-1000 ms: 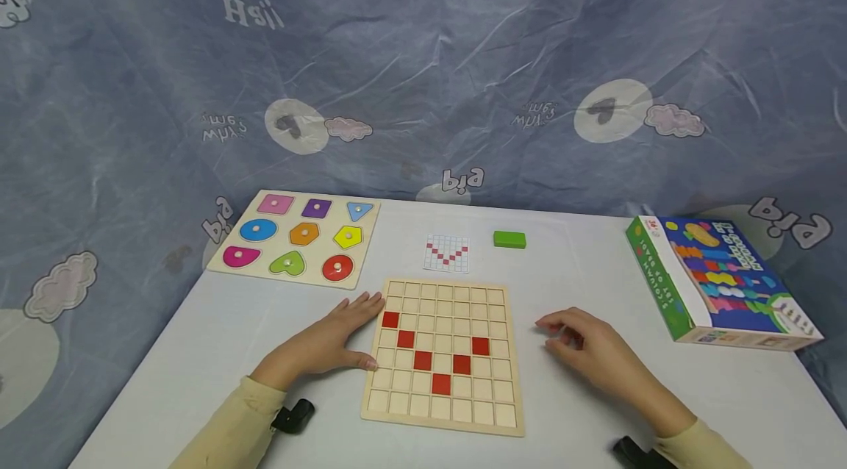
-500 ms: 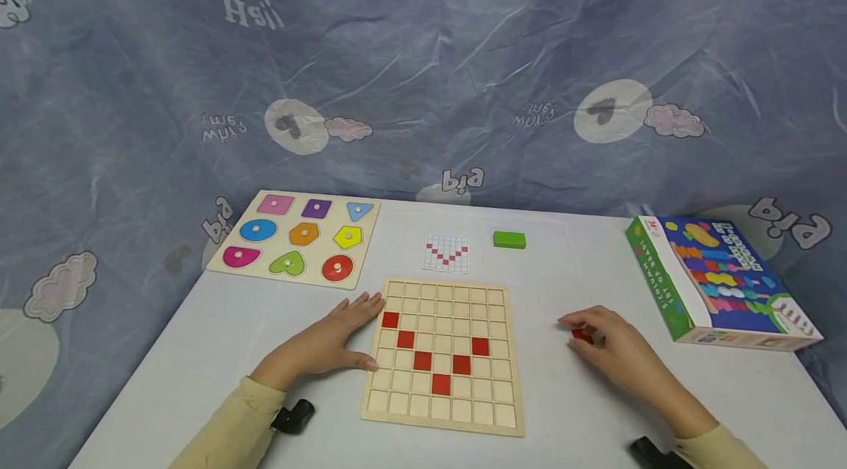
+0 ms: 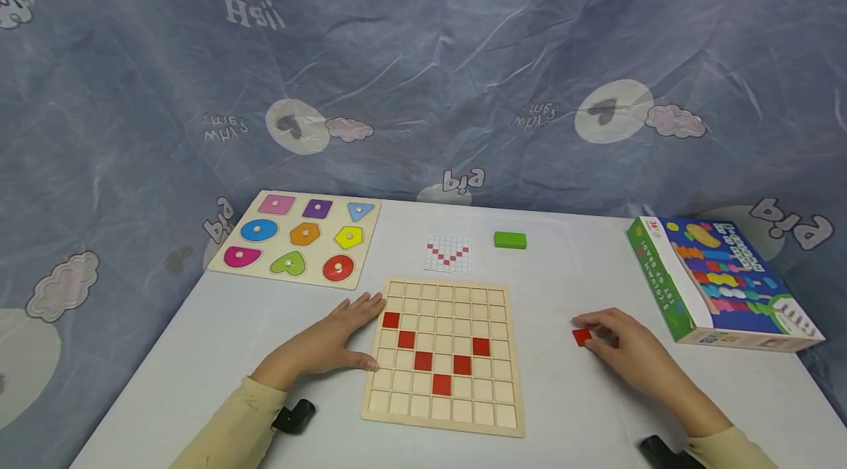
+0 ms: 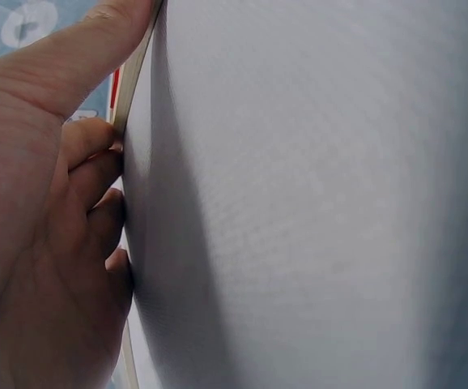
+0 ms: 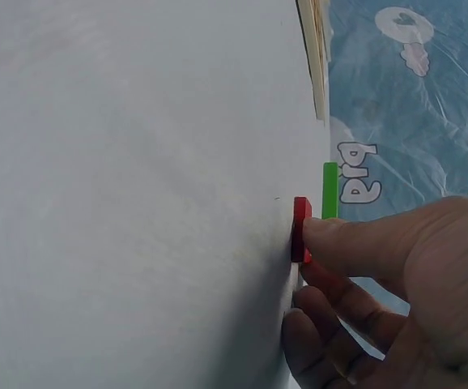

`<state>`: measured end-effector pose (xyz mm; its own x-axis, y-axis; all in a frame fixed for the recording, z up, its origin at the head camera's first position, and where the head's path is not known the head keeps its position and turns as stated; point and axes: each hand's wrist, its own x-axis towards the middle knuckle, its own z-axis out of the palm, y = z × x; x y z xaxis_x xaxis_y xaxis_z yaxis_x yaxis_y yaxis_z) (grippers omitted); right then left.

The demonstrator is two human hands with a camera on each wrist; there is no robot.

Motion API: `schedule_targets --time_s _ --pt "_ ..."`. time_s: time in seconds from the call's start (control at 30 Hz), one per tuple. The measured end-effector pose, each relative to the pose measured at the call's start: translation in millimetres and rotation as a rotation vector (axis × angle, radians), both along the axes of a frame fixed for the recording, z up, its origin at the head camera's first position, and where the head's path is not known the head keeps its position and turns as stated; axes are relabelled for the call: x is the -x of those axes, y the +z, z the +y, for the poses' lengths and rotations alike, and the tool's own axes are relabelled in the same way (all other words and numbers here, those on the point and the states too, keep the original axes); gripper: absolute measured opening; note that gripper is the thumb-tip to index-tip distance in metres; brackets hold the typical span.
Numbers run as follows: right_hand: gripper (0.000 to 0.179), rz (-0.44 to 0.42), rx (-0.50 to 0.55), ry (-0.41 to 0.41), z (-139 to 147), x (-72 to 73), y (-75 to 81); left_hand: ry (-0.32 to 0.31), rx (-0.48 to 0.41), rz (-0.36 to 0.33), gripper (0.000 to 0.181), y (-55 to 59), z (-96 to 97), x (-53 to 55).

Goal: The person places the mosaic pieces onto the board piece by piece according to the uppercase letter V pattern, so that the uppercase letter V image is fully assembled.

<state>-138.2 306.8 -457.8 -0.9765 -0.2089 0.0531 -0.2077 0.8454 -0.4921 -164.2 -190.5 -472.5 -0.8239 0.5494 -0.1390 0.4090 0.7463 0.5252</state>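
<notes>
Flat fingers of my left hand (image 3: 334,340) rest along the left edge of a wooden grid board (image 3: 370,410), its thumb on the frame. Several red square tiles (image 3: 441,384) sit in the board's cells, forming a slanted V with a shorter right arm. Right of the board, my right hand (image 3: 618,348) pinches one loose red tile (image 3: 581,337) low at the white tabletop. In the right wrist view, the thumb (image 5: 339,243) presses against this tile's side, and the other fingers curl behind it. The left wrist view has the left hand (image 4: 48,211) at the board's edge.
A small pattern card (image 3: 446,254) with a red V lies beyond the board, beside a green block (image 3: 510,240). A shape puzzle (image 3: 314,234) lies at the back left. A blue and green box (image 3: 728,285) stands at the right. Behind the table hangs a patterned blue cloth (image 3: 423,87).
My right hand has moved right, away from the board. The loose red tile, hidden at first, now shows between its thumb and fingers. My left hand and the board stay put.
</notes>
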Motion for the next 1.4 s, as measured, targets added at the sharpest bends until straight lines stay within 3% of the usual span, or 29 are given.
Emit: schedule_targets --time_s 0.87,1.4 --pt "0.029 0.037 0.051 0.044 -37 -3.5 -5.0 -0.014 -0.037 0.005 0.107 1.1 0.7 -0.9" --pt "0.027 0.004 0.09 0.071 -40 -3.8 -8.1 0.002 -0.007 0.007 0.108 -1.0 -0.1 -0.7"
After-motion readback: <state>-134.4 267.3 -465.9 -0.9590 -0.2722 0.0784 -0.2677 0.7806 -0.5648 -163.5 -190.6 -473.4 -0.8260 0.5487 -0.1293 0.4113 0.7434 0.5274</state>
